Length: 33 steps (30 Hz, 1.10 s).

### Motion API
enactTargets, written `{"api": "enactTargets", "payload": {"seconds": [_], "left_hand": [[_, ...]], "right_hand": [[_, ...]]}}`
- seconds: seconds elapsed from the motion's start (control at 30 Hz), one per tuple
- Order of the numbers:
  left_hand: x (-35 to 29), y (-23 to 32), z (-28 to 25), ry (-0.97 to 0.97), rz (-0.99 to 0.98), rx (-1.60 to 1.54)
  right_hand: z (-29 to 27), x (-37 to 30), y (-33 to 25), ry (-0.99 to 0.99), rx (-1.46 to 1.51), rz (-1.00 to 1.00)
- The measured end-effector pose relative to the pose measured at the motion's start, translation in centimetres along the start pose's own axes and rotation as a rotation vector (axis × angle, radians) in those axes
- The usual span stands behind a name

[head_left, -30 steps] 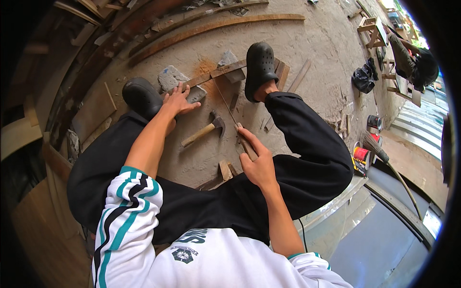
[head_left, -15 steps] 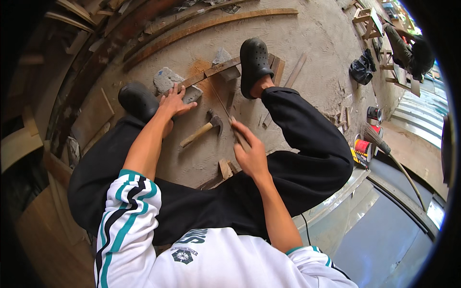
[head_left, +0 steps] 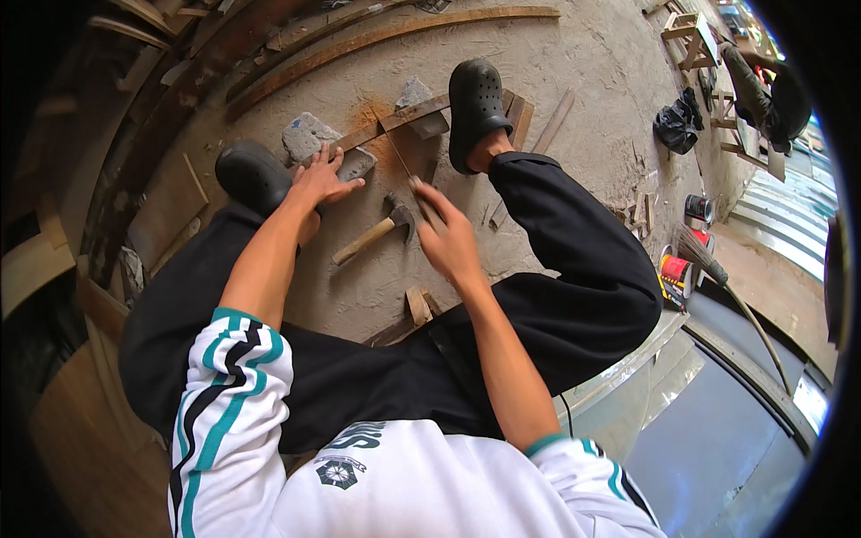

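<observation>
Wood strip being pinned w/ left hand, thin rod being held in right, hammer idle on floor.

Left hand (head_left: 321, 182) is being pressed down w/ fingers (head_left: 336, 159) spread over the wood strip (head_left: 395, 122) end, next to the grey stone block (head_left: 309, 136); strip is lying across the concrete floor (head_left: 583, 63) between the two black clogs (head_left: 475, 103), orange dust around it. Right hand (head_left: 448, 240) is being closed on a thin rod/stick (head_left: 421, 199), fingers pressed together round it; exact pinch can't be told. Hammer (head_left: 381, 231) is lying btw. both hands, head toward the strip, not being touched. Judgement: strip should be kept pinned flat against the block while rod tip is being set; left fingers are best kept well clear of the strike line; right-foot clog beside the strip's far end may be helping to steady it.
</observation>
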<state>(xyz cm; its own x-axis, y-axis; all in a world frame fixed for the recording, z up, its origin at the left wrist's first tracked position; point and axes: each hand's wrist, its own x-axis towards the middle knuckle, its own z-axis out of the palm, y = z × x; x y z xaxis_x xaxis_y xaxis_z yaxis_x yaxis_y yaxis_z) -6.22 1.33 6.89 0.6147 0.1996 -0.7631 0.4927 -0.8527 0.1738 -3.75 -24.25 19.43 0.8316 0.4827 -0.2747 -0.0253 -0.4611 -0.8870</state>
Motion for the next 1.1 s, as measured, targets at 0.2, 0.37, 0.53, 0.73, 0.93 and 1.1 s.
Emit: {"api": "enactTargets", "payload": {"seconds": [0.2,0.37,0.53,0.73,0.93,1.1], "left_hand": [[-0.8,-0.8,-0.6,-0.031,-0.044,-0.014],[-0.6,-0.1,-1.0,-0.027,-0.033,0.019],[-0.9,0.0,-0.9,-0.024,-0.026,0.025],[-0.9,-0.8,-0.4,-0.004,-0.015,0.025],[-0.4,0.1,-0.5,0.001,-0.015,0.042],[-0.8,-1.0,-0.2,-0.001,-0.018,0.013]], "right_hand": [[-2.0,-3.3,-1.9,-0.073,-0.011,-0.032],[-2.5,-4.9,-2.5,-0.057,0.040,0.030],[0.6,1.4,-1.3,-0.066,0.046,0.115],[-3.3,-7.7,-3.1,-0.042,0.042,0.047],[0.8,0.2,-0.7,-0.043,0.029,0.101],[-1.9,-4.1,-2.8,-0.068,0.029,0.058]]}}
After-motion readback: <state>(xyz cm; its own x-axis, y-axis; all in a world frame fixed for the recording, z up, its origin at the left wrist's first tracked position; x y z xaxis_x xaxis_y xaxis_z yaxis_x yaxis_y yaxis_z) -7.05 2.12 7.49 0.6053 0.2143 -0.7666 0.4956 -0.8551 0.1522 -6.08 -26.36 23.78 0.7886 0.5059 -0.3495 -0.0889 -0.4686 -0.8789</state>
